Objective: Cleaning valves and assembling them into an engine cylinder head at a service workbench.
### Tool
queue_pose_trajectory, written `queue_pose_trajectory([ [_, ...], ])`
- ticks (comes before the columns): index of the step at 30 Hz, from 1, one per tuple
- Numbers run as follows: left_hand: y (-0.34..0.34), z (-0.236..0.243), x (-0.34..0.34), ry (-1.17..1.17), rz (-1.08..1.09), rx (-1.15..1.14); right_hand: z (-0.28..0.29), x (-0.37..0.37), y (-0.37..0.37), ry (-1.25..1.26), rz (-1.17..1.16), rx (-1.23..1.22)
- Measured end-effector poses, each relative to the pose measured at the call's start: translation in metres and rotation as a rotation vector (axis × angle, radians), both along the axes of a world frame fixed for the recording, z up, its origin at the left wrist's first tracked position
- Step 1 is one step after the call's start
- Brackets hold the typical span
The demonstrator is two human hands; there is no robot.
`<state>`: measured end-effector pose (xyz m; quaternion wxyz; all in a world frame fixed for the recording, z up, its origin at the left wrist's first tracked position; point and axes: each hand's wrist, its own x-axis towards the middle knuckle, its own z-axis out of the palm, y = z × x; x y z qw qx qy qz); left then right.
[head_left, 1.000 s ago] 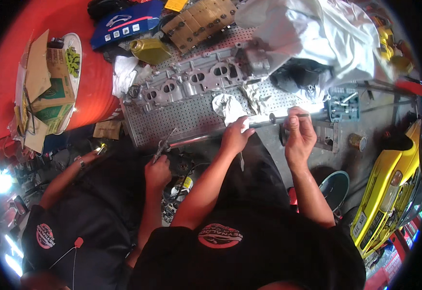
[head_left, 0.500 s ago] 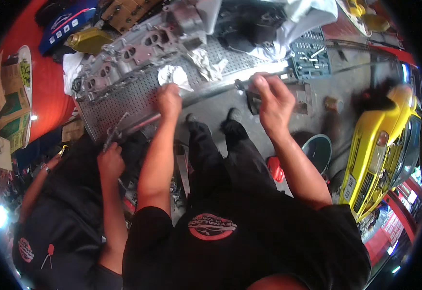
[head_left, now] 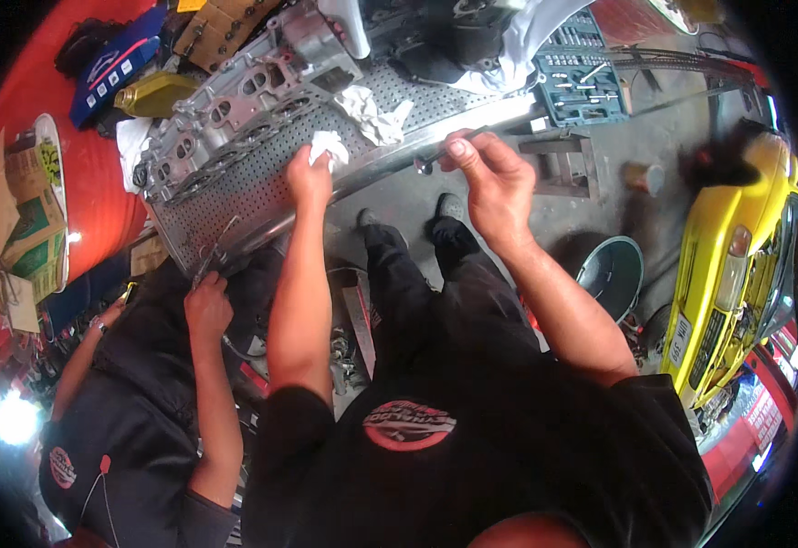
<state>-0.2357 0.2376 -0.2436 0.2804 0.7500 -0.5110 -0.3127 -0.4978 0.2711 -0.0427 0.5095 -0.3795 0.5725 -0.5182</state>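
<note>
A round red-and-white emblem (head_left: 409, 425) with lettering sits on the black shirt (head_left: 545, 447) at lower centre, and a matching badge (head_left: 62, 467) marks the co-worker's shirt at lower left. More printing shows on a blue case (head_left: 120, 68) with pale square stickers at upper left, a green-and-brown carton (head_left: 36, 228) at the left edge, the white plate of a yellow car (head_left: 741, 247) at right, and a red sign (head_left: 764, 416) at lower right. The left forearm rises almost straight from lower centre, its hand (head_left: 309, 178) closed on a crumpled white rag (head_left: 329, 148) over the front edge of the perforated bench (head_left: 445, 105). The right forearm slants up and left from lower right; its hand (head_left: 498, 183), palm side showing, pinches a small round-headed metal part (head_left: 425, 165) between thumb and fingers, just right of the frame's upper centre.
</note>
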Motion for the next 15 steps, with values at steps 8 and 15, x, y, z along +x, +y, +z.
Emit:
queue_pose_trajectory([
  [8, 0.066, 0.222, -0.128, 0.731, -0.061, -0.159, 0.038, 0.013, 0.006, 0.101, -0.028, -0.163],
  [15, 0.077, 0.25, -0.131, 1.294, 0.126, -0.153, 0.074, 0.005, 0.014, 0.158, 0.163, -0.398],
])
